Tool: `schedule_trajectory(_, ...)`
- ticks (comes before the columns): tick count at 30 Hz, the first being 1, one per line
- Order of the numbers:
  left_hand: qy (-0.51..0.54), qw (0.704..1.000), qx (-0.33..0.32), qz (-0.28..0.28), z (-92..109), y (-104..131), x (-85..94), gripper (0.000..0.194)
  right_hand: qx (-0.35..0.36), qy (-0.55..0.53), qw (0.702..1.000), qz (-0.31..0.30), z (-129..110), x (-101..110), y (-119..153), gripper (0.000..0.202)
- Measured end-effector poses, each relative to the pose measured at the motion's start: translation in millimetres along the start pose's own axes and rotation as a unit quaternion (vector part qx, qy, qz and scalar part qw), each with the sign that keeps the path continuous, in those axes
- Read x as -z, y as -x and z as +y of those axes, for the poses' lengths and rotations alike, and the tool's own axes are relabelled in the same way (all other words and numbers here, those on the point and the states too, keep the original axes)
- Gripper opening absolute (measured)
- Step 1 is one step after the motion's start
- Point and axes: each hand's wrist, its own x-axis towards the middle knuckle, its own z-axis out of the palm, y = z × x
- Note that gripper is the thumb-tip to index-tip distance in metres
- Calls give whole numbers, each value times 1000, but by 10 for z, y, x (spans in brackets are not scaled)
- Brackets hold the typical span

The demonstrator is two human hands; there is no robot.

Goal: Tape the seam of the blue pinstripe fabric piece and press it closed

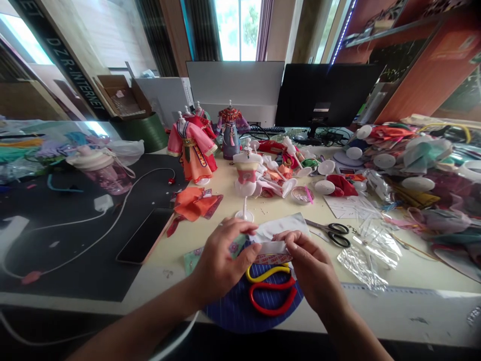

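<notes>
Between my two hands a short white strip (273, 247) with a red-printed lower band is stretched. My left hand (225, 258) pinches its left end between thumb and fingers. At the other end, the fingertips of my right hand (310, 260) are closed on the strip. Just below lie scissors with one yellow and one red handle (272, 307), on a dark blue striped round piece (240, 316). A white cloth (293, 224) lies behind the strip. Past my left fingers stands a small white doll torso (246, 175) on a stand, a red and cream band round it.
Dressed doll forms (193, 155) stand at the back. Black-handled scissors (338, 234) and clear plastic bags (366, 263) lie to the right. A phone (145, 235), orange cloth (193, 203) and pink bottle (103, 170) are on the left. Piled doll pieces (413, 185) fill the far right.
</notes>
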Motion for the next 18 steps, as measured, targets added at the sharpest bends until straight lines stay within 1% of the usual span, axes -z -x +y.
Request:
schedule_trajectory(1,14,998,16,-52,-8,-35,10,26,-9,5,1000,-13,-7,2,-4,21)
schedule_trajectory(3,89,980,85,-157,-36,-83,-5,30,-10,21,999,-25,-3,5,-5,21)
schedule_trajectory(4,133,966,119,-186,-55,-93,-25,32,-4,34,999,-26,5,7,-2,20)
schedule_trajectory(5,168,955,147,-197,-73,-91,-50,34,9,53,998,-24,16,9,2,20)
schedule_trajectory(6,193,948,165,-193,-91,-82,-77,37,29,80,996,-20,25,11,8,19)
schedule_trajectory(8,208,946,176,-174,-120,-51,-122,40,88,154,984,-7,36,14,21,17)
schedule_trajectory(11,204,954,163,-146,-147,-12,-153,31,185,270,945,5,17,27,39,12)
schedule_trajectory(13,206,957,164,-120,-164,-5,-148,26,221,316,922,16,-8,55,50,9)
schedule_trajectory(15,210,957,178,-96,-184,-9,-124,25,242,350,904,37,-24,104,65,16)
schedule_trajectory(16,211,956,184,-85,-195,-12,-105,25,252,376,891,37,-24,132,75,18)
schedule_trajectory(17,211,956,190,-77,-206,-14,-85,25,258,415,872,16,-17,158,88,19)
schedule_trajectory(18,211,955,197,-72,-217,-16,-63,26,257,467,846,-28,-3,180,103,19)
